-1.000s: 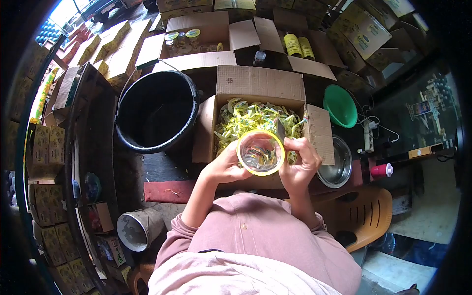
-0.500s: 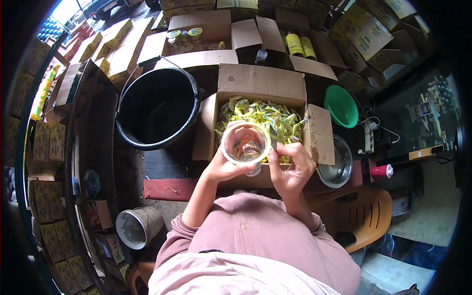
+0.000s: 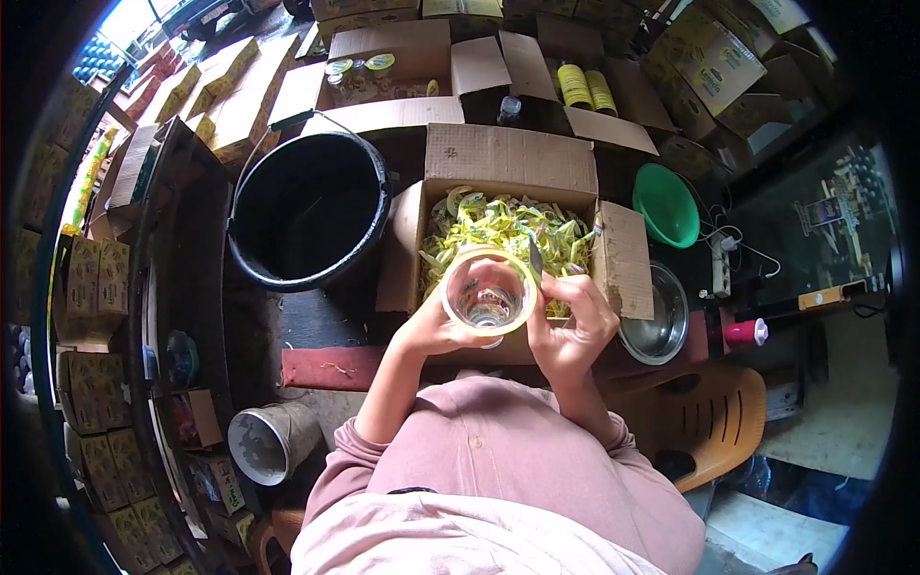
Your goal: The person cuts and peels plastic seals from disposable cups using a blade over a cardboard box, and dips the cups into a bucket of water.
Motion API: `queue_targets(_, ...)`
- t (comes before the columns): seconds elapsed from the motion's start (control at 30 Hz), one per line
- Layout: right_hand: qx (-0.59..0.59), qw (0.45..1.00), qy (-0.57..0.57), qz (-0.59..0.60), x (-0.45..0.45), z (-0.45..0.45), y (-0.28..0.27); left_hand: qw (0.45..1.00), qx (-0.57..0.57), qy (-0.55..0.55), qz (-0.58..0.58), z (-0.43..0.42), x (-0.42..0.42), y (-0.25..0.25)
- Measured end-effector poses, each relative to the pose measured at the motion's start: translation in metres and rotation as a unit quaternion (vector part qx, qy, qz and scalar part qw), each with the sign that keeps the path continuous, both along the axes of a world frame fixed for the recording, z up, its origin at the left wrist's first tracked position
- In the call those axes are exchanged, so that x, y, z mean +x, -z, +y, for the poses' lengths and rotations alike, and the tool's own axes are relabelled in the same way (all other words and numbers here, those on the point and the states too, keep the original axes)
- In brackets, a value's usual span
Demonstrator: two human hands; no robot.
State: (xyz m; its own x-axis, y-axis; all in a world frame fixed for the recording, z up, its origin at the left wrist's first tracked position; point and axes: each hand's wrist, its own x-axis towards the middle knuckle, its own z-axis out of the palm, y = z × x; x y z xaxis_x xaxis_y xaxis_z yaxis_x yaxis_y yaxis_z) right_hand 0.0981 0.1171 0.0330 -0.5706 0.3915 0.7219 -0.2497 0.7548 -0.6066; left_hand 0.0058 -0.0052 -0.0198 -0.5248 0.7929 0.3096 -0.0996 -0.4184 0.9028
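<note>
A clear plastic cup (image 3: 489,305) with a yellow rim is tilted so that its open mouth faces me. My left hand (image 3: 433,328) is wrapped round the cup's left side. At the cup's right edge, my right hand (image 3: 572,321) pinches a small dark blade (image 3: 536,257) that points up beside the rim. Behind both hands stands an open cardboard box (image 3: 508,161) filled with yellow and clear plastic strips (image 3: 489,218).
A large black bucket (image 3: 377,216) stands left of the box. To the right are a green bowl (image 3: 665,205) and a metal bowl (image 3: 659,321). A grey bucket (image 3: 297,436) is low on the left. Open boxes with jars and yellow cans lie beyond.
Since the first frame, the cup has moved a little left with my left hand, and its tilt has changed. My right hand has shifted slightly left and down and keeps the blade.
</note>
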Motion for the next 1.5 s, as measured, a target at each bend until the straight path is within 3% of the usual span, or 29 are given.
queue_targets(0.17,-0.022,1.0,-0.013,-0.008,-0.002,0.005,0.003,1.0,-0.004,0.019,0.009,0.001,0.0,-0.004)
queue_targets(0.4,-0.058,0.998,-0.004,0.01,-0.002,0.006,0.008,0.995,0.03,-0.018,-0.099,0.003,0.001,-0.006)
queue_targets(0.57,-0.108,0.994,-0.001,-0.015,0.001,0.008,0.011,0.996,0.043,-0.069,0.048,0.007,-0.009,0.006)
queue_targets(0.7,-0.109,0.994,0.019,-0.006,-0.001,0.012,0.013,0.993,0.032,-0.114,0.011,0.004,-0.004,-0.007)
queue_targets(1.0,-0.039,0.999,-0.006,-0.001,-0.001,0.01,0.012,0.945,-0.059,-0.251,0.201,0.002,-0.003,-0.012)
queue_targets(1.1,0.054,0.997,0.051,-0.006,-0.003,0.015,0.007,0.933,-0.06,-0.273,0.226,0.002,-0.002,-0.012)
queue_targets(1.2,-0.004,0.997,0.079,-0.019,-0.003,0.028,0.007,0.923,-0.064,-0.286,0.249,0.001,-0.002,-0.014)
queue_targets(1.33,-0.218,0.966,0.111,-0.085,0.011,0.08,0.043,0.923,-0.058,-0.294,0.239,0.001,-0.004,-0.013)
queue_targets(1.5,-0.257,0.951,0.135,-0.106,0.049,0.111,0.072,0.919,-0.075,-0.295,0.249,0.006,-0.002,-0.012)
